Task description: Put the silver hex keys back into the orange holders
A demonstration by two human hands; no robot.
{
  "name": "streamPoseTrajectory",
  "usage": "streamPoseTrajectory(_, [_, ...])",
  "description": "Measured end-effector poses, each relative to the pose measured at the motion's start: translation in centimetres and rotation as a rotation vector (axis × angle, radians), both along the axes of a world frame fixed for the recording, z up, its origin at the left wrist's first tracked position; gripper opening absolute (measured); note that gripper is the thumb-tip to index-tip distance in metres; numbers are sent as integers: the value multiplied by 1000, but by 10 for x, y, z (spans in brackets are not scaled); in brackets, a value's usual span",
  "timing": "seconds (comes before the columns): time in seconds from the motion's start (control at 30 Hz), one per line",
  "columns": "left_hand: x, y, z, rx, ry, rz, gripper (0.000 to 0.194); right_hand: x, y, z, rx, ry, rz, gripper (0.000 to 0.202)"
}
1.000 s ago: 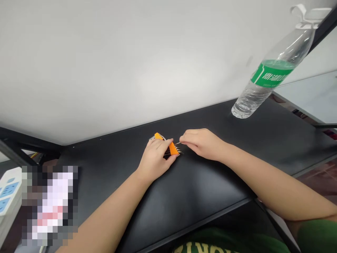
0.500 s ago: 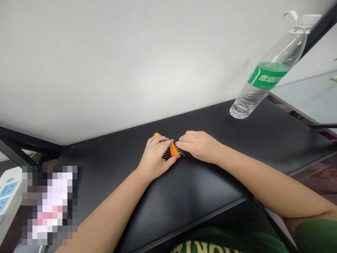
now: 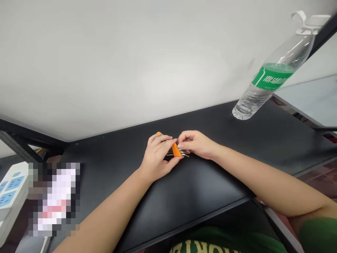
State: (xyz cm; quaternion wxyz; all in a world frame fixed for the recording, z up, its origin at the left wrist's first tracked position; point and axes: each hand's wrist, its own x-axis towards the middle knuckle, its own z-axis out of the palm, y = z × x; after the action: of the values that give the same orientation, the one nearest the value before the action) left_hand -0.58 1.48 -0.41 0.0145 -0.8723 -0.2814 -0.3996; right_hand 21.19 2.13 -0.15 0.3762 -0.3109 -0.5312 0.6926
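An orange holder with several metal keys in it, likely hex keys, rests at the middle of the black table. My left hand lies over the holder with its fingers and thumb wrapped round it. One orange end shows above the knuckles and the other between thumb and fingertips. At the right end, my right hand pinches at the metal ends with thumb and index finger. The piece between those fingertips is mostly hidden.
A clear bottle with a green label stands at the back right, against the white wall. At the left are a white power strip and a blurred-out bright object with a white cable.
My right hand has turned a little and its fingertips are now closer to the orange end. The metal ends have shifted slightly. The camera view has moved slightly left.
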Motion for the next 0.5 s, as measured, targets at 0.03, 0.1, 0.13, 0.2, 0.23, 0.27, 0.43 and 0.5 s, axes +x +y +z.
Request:
streamPoseTrajectory(0.03, [0, 0, 0, 10, 0, 0, 49, -1, 1, -2, -66, 25, 51, 33])
streamPoseTrajectory(0.1, [0, 0, 0, 4, 16, 0, 50, -1, 2, -2, -123, -14, 137, 37])
streamPoseTrajectory(0.13, [-1, 0, 0, -8, 26, 1, 50, 0, 3, 0, -95, -86, 141, 38])
streamPoseTrajectory(0.2, [-1, 2, -1, -36, 44, 6, 48, 7, 5, 7, 113, -315, 26, 36])
streamPoseTrajectory(0.23, [-1, 2, -1, -52, 52, 12, 48, 13, 6, 11, 270, -455, -77, 32])
streamPoseTrajectory(0.27, [-1, 3, -2, -67, 57, 18, 47, 21, 8, 15, 466, -603, -204, 26])
streamPoseTrajectory(0.43, [-2, 4, -5, -115, 70, 25, 45, 61, 24, 26, 766, -1203, -268, 10])
streamPoseTrajectory(0.5, [-3, 4, -6, -134, 88, 32, 44, 68, 29, 24, 748, -1303, -178, 12])
